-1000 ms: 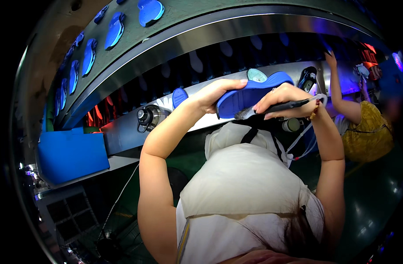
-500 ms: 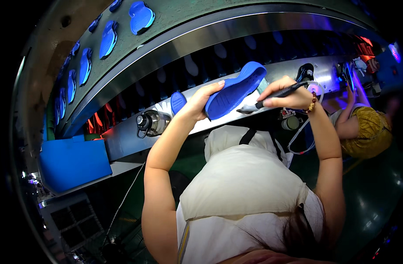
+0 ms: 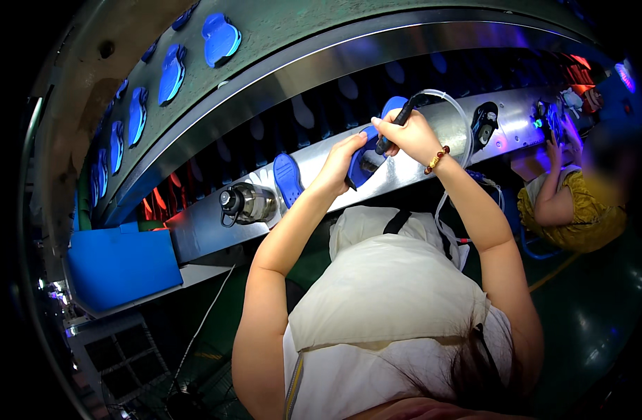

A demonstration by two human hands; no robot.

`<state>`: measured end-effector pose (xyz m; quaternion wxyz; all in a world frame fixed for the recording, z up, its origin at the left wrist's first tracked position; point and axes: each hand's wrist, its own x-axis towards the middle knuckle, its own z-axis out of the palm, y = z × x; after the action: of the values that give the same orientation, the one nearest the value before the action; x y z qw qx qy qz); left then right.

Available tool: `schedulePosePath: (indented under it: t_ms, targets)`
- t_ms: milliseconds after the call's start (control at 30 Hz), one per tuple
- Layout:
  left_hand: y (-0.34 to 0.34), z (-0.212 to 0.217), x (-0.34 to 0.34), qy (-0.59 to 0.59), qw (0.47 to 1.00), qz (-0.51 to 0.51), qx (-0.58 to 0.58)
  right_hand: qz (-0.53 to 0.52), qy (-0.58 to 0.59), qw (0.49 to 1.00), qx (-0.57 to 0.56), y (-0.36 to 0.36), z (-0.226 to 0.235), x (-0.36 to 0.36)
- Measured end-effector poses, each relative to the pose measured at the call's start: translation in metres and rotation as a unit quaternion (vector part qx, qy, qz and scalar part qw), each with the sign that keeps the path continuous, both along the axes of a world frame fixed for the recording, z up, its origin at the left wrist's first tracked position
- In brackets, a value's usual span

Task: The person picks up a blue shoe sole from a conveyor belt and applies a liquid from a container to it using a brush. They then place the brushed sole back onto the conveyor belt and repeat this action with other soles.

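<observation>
My left hand (image 3: 340,162) grips a blue shoe sole (image 3: 358,168) by its near-left edge and holds it tilted above the bench. In my right hand (image 3: 415,138) is a black pen-shaped brush (image 3: 384,143), pointing down into the hollow of the sole. Fingers and handle cover much of the sole's middle, and the brush tip is hard to make out. A clear hose (image 3: 468,122) loops from the top of the brush back past my right wrist. Left of my left hand, another blue sole (image 3: 287,178) lies on the metal bench (image 3: 205,224).
A clear bottle with a black lid (image 3: 247,203) stands at the bench's left. Farther right lies a black sole (image 3: 484,124). Several blue soles (image 3: 172,73) sit on the green conveyor (image 3: 286,38) above. A blue box (image 3: 125,269) is far left; a person in yellow (image 3: 576,210) works at right.
The brush has swung from the sole's right side to over its hollow, its handle now steeper. The held sole has tilted, and more of the sole on the bench shows.
</observation>
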<state>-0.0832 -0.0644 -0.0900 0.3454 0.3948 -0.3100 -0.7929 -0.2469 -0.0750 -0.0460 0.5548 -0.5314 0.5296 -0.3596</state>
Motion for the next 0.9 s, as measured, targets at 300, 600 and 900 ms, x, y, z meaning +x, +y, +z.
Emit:
schedulePosePath:
  t_ms: [300,600,900]
  targets:
    - [0.007,0.002,-0.001,0.003,0.995,0.072,0.066,-0.197,-0.069,0.978,-0.015,-0.023,-0.042,-0.029]
    - [0.005,-0.003,0.005,0.133,0.98,0.088,0.118,-0.055,-0.071,0.993,-0.073,0.031,-0.053,-0.011]
    - [-0.061,0.094,0.014,0.265,0.957,0.03,-0.111,-0.23,-0.42,0.873,-0.09,0.055,-0.022,-0.094]
